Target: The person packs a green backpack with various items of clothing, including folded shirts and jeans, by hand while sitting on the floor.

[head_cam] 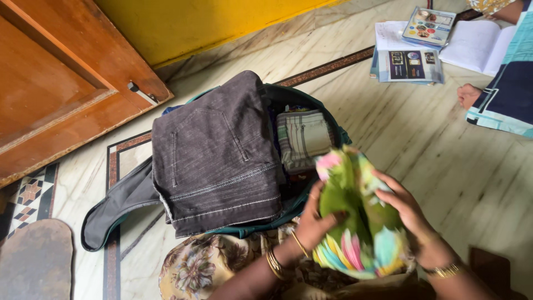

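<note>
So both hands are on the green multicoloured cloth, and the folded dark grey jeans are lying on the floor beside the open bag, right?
Not quite. The head view shows the folded dark grey jeans lying on top of the open bag, not on the floor beside it. The rest holds: the left hand and right hand both hold the green multicoloured cloth.

Open dark bag (pixel 119 203) on marble floor (pixel 455 166), centre. Folded grey jeans (pixel 216 161) lie across it; striped cloth (pixel 304 139) inside, right of jeans. Wooden door (pixel 55 78) far left. Books (pixel 413 55) far right, beside another person's foot (pixel 468 95).
</note>
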